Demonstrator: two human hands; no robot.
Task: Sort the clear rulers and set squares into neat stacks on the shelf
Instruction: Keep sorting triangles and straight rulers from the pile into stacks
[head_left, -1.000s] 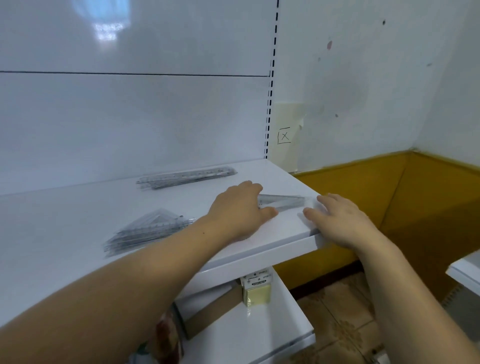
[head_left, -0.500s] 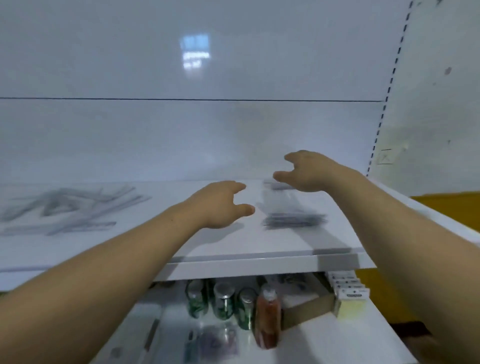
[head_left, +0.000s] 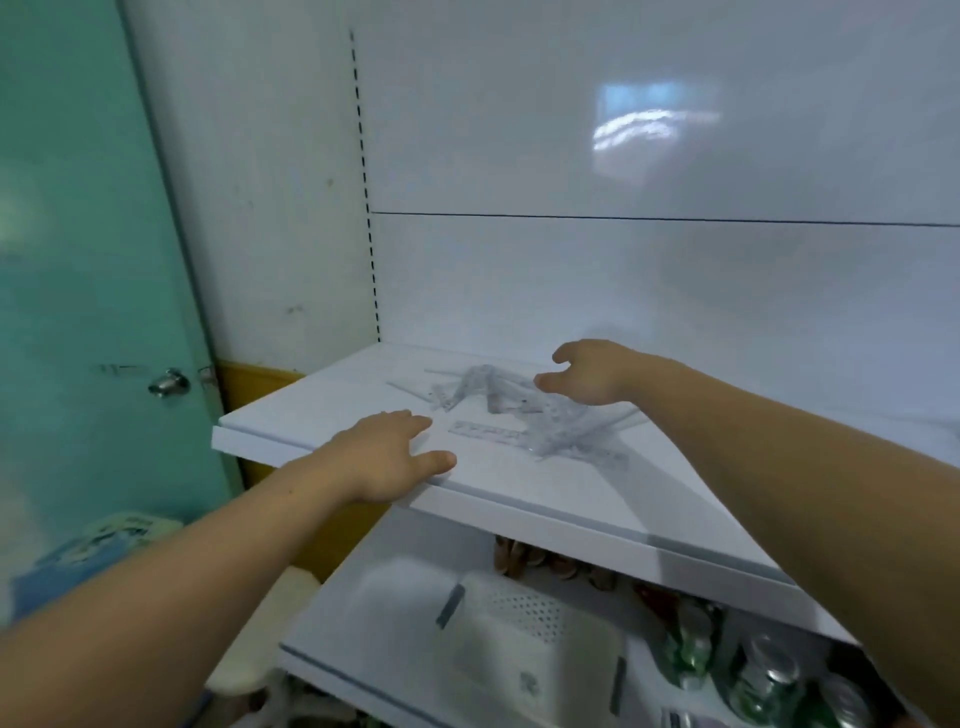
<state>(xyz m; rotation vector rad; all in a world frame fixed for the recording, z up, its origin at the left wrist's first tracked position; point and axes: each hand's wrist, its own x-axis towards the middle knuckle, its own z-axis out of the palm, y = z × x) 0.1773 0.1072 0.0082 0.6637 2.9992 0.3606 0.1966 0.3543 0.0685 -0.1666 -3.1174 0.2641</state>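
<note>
Both hands have moved to the messy pile (head_left: 519, 415) of rulers near the left end of the shelf (head_left: 311, 410). Now the left hand (head_left: 387, 457) rests at the front edge with fingers spread, and the right hand (head_left: 592, 376) hovers over the pile, fingers bent, empty. A rough grab could knock slippery rulers off.

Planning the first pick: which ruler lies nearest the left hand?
The lone ruler lying flat in front of the jumbled pile, just past the left hand.
</note>
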